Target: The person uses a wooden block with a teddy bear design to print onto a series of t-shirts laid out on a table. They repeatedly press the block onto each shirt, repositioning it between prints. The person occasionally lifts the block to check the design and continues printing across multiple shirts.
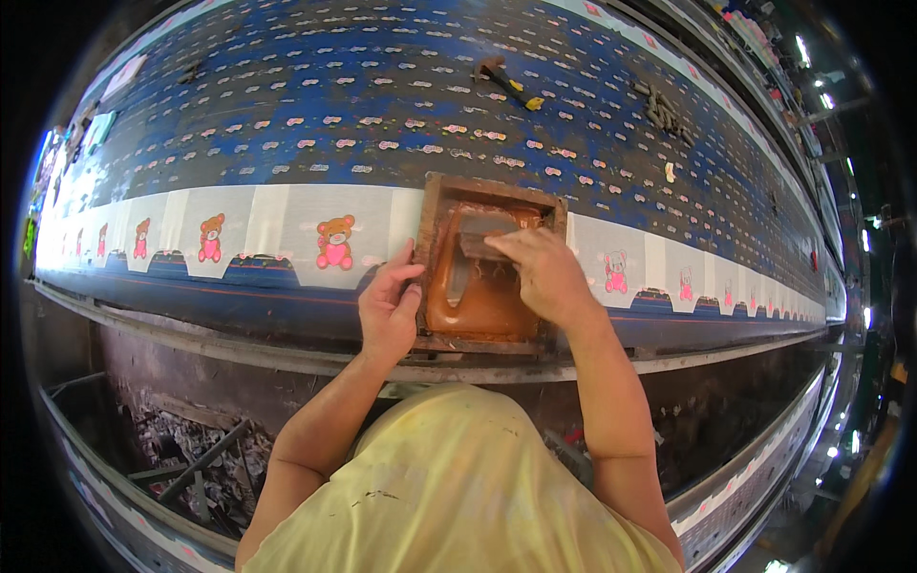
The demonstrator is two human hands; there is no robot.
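A wooden screen-printing frame [432, 212] lies on the long table in front of me, over the strip of white pieces. Glossy brown ink [492, 320] covers much of its mesh, with a paler patch at the upper left. Inside the frame, my right hand [549, 277] is closed on a dark squeegee [476, 246], which is tilted and partly hidden by the fingers. Beside the frame's left side is my left hand [390, 304], its fingers loosely bent and apart, the tips at the wooden edge. Whether they press on it I cannot tell.
White pieces with brown and pink bears [334, 244] run to the left; paler, pink-and-outline bears [616, 272] continue to the right. Farther back on the blue-and-dark table [382, 95] lie a hammer [511, 84] and a grey clump [661, 113]. A metal rail [239, 351] borders the near edge.
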